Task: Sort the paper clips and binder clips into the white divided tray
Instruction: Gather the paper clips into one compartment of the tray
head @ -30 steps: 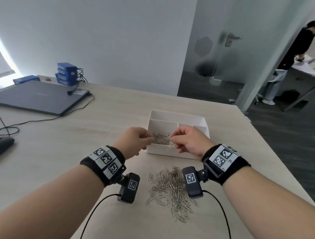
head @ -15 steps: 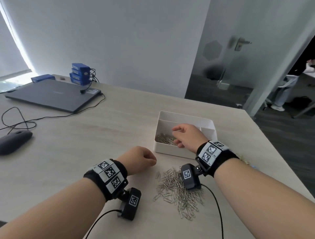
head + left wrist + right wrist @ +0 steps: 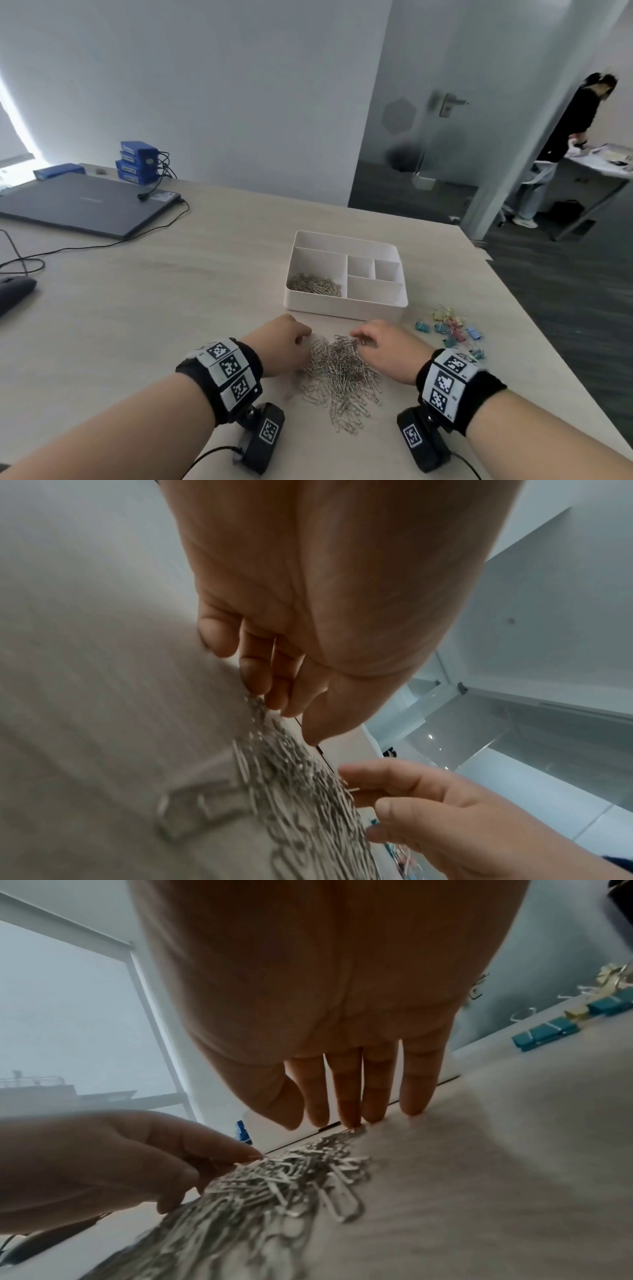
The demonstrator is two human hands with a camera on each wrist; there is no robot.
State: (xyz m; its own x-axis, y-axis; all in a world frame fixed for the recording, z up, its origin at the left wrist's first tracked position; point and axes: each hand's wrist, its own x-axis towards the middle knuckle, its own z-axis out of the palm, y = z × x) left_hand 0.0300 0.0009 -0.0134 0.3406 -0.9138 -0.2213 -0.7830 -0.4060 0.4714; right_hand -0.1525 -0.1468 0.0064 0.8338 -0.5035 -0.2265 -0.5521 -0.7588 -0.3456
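The white divided tray [image 3: 342,310] stands mid-table, with silver paper clips [image 3: 315,293] in its large left compartment. In front of it lies a loose pile of paper clips [image 3: 342,373]. My left hand [image 3: 303,337] rests its bent fingertips on the pile's far left edge [image 3: 260,704] and holds nothing I can see. My right hand [image 3: 359,337] has straight fingers whose tips touch the pile's far end [image 3: 349,1131]. Coloured binder clips [image 3: 448,329] lie on the table right of my right hand, also in the right wrist view [image 3: 544,1037].
A closed laptop [image 3: 85,202] with a cable, stacked blue boxes [image 3: 137,166] and a dark mouse [image 3: 13,289] occupy the table's far left. The table's right edge runs just past the binder clips. A person [image 3: 565,137] stands at a desk beyond the glass door.
Both hands have come back from over the tray to the pile on the table. The clips they held a second ago now lie in the tray's large compartment.
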